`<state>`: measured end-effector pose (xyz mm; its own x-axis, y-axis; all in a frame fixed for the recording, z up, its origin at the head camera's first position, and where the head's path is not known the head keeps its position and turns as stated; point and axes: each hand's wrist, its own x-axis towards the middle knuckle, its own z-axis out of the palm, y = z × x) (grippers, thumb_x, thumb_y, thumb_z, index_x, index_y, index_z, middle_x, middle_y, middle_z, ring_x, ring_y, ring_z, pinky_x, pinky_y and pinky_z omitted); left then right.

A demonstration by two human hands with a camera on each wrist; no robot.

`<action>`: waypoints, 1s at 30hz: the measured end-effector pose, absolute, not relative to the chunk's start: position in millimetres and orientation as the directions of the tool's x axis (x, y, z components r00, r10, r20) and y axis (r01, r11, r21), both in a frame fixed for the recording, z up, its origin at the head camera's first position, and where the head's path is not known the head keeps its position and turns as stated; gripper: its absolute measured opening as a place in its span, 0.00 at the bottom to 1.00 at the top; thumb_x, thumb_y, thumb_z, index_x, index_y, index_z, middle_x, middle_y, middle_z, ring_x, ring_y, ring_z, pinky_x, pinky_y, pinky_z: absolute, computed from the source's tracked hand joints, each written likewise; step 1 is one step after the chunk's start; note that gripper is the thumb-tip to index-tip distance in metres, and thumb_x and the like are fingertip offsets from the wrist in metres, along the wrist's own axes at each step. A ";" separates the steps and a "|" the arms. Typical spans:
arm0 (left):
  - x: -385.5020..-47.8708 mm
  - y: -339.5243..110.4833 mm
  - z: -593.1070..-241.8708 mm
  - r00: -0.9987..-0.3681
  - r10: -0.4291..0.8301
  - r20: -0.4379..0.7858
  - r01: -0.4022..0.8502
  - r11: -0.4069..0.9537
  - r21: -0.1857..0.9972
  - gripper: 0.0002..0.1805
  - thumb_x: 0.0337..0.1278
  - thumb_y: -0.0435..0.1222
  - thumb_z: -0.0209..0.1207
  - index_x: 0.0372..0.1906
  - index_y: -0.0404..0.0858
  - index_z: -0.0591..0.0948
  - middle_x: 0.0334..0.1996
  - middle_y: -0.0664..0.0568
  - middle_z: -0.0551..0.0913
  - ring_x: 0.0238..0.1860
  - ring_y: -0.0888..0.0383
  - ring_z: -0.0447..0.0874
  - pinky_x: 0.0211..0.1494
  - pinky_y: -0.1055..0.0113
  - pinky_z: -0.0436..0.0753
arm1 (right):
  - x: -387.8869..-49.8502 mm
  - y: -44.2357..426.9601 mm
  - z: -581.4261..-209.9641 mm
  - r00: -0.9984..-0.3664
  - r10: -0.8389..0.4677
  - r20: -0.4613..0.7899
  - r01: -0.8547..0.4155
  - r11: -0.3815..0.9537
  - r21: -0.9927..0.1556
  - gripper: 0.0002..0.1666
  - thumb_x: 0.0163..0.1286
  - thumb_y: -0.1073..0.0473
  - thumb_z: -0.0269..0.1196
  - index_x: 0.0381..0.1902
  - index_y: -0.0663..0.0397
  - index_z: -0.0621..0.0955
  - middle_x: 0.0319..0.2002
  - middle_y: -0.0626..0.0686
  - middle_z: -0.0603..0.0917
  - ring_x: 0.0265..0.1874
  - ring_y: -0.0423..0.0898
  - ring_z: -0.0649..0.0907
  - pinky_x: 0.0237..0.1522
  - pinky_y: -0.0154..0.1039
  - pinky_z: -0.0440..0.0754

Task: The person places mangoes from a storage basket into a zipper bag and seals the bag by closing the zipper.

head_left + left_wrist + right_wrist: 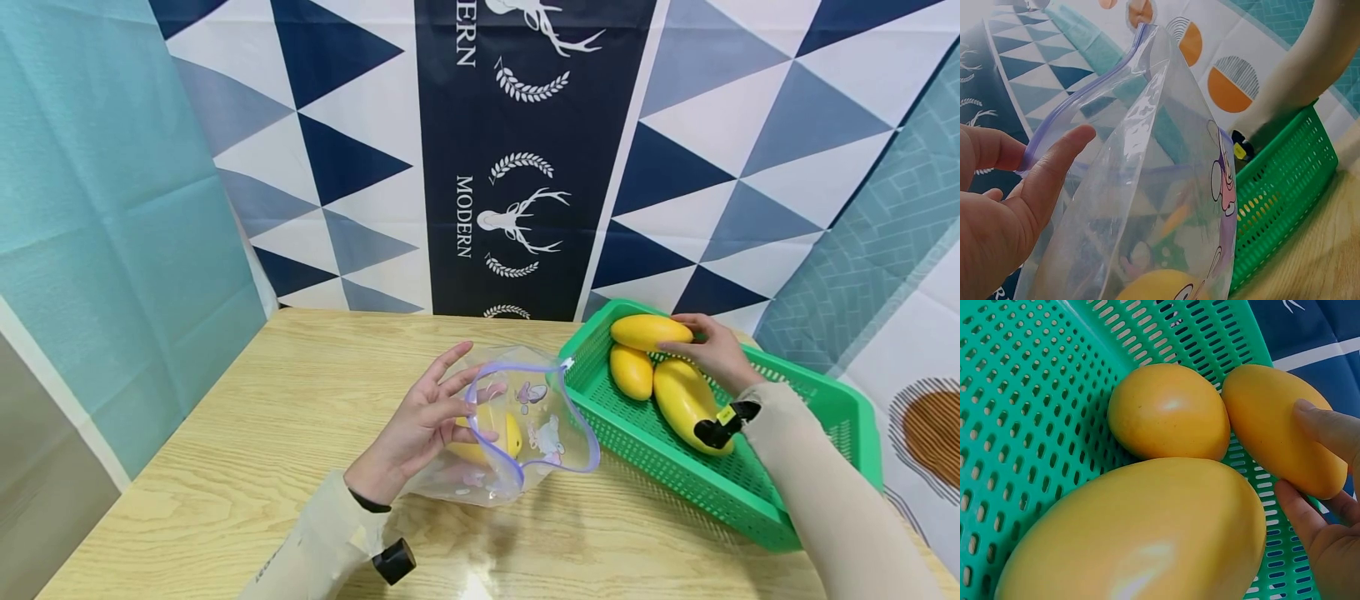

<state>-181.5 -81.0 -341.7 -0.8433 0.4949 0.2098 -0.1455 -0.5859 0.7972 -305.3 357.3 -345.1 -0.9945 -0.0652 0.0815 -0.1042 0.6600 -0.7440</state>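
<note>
My left hand (pixel 420 425) pinches the rim of a clear zip bag (pixel 1135 206) with a purple edge and cartoon prints. The bag's mouth gapes toward the basket, and a yellow fruit (pixel 513 435) lies inside it. At the far end of the green basket, my right hand (pixel 716 354) holds a yellow mango (pixel 1279 428) between thumb and fingers. Beside that mango sit a rounder mango (pixel 1169 412) and a large, long yellow fruit (pixel 1141 531), both in the basket.
The green slotted basket (pixel 660 471) stands at the right of the wooden table (pixel 247 442). Behind the table hangs a patterned cloth (pixel 360 158), with a teal cloth (pixel 135 200) along the left side.
</note>
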 end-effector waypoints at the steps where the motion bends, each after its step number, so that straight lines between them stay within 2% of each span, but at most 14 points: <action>1: -181.6 -81.1 -341.7 -0.843 0.495 0.211 -0.145 -0.586 0.797 0.43 0.59 0.16 0.44 0.78 0.44 0.51 0.71 0.40 0.61 0.61 0.51 0.78 0.41 0.55 0.88 | -305.5 357.7 -345.3 -0.994 -0.065 0.088 -0.109 0.664 -0.740 0.47 0.69 0.42 0.64 0.74 0.63 0.61 0.65 0.69 0.66 0.58 0.62 0.72 0.46 0.41 0.83; 5: -181.7 -81.1 -341.6 -0.841 0.496 0.214 -0.145 -0.588 0.796 0.43 0.59 0.16 0.43 0.78 0.44 0.52 0.70 0.41 0.62 0.61 0.51 0.78 0.41 0.55 0.88 | -305.7 359.2 -344.3 -0.992 -0.075 0.101 -0.125 0.672 -0.730 0.46 0.69 0.42 0.64 0.73 0.63 0.62 0.64 0.69 0.67 0.59 0.64 0.72 0.53 0.53 0.81; 7: -181.6 -80.9 -341.5 -0.842 0.496 0.212 -0.146 -0.588 0.796 0.43 0.59 0.16 0.43 0.78 0.44 0.52 0.70 0.41 0.62 0.61 0.51 0.78 0.41 0.55 0.88 | -305.2 359.3 -343.0 -0.992 -0.079 0.097 -0.126 0.667 -0.734 0.46 0.69 0.42 0.64 0.73 0.63 0.62 0.64 0.69 0.67 0.60 0.65 0.72 0.55 0.56 0.80; 13: -181.3 -80.4 -340.9 -0.845 0.495 0.202 -0.150 -0.583 0.799 0.43 0.59 0.16 0.43 0.78 0.44 0.51 0.71 0.40 0.62 0.61 0.51 0.78 0.41 0.55 0.88 | -302.8 360.2 -338.7 -0.990 -0.083 0.111 -0.138 0.647 -0.750 0.47 0.68 0.43 0.66 0.74 0.61 0.61 0.65 0.68 0.66 0.60 0.64 0.73 0.50 0.44 0.84; 17: -181.0 -80.5 -340.6 -0.845 0.495 0.202 -0.150 -0.582 0.799 0.43 0.59 0.16 0.43 0.78 0.44 0.51 0.71 0.40 0.61 0.61 0.51 0.78 0.41 0.56 0.88 | -301.5 360.7 -337.0 -0.985 -0.066 0.161 -0.165 0.647 -0.745 0.45 0.68 0.45 0.66 0.73 0.61 0.63 0.65 0.66 0.66 0.51 0.47 0.78 0.44 0.34 0.84; 20: -180.8 -80.5 -340.7 -0.845 0.495 0.201 -0.152 -0.583 0.799 0.43 0.60 0.16 0.43 0.78 0.44 0.51 0.71 0.40 0.61 0.61 0.51 0.78 0.41 0.56 0.88 | -300.7 360.6 -335.9 -0.980 -0.054 0.191 -0.181 0.640 -0.747 0.43 0.68 0.46 0.66 0.73 0.61 0.64 0.65 0.64 0.66 0.44 0.33 0.76 0.42 0.29 0.83; 23: -180.8 -80.5 -340.7 -0.845 0.495 0.201 -0.152 -0.583 0.798 0.43 0.60 0.15 0.43 0.78 0.44 0.51 0.71 0.40 0.61 0.61 0.51 0.78 0.41 0.56 0.88 | -300.5 359.7 -334.5 -0.977 -0.050 0.208 -0.192 0.631 -0.752 0.43 0.68 0.46 0.66 0.73 0.60 0.64 0.65 0.63 0.66 0.44 0.30 0.74 0.43 0.28 0.82; 30: -180.8 -80.6 -340.2 -0.846 0.494 0.200 -0.152 -0.582 0.799 0.43 0.60 0.16 0.43 0.78 0.44 0.51 0.71 0.40 0.61 0.61 0.51 0.78 0.41 0.55 0.88 | -300.7 356.8 -331.3 -0.971 -0.051 0.234 -0.214 0.631 -0.746 0.43 0.68 0.45 0.66 0.73 0.58 0.64 0.62 0.58 0.69 0.47 0.33 0.74 0.45 0.34 0.81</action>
<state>-180.8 -80.6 -340.2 -0.8459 0.4944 0.1999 -0.1515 -0.5822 0.7988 -300.7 356.8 -331.3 -0.9708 -0.0513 0.2345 -0.2135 0.6308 -0.7460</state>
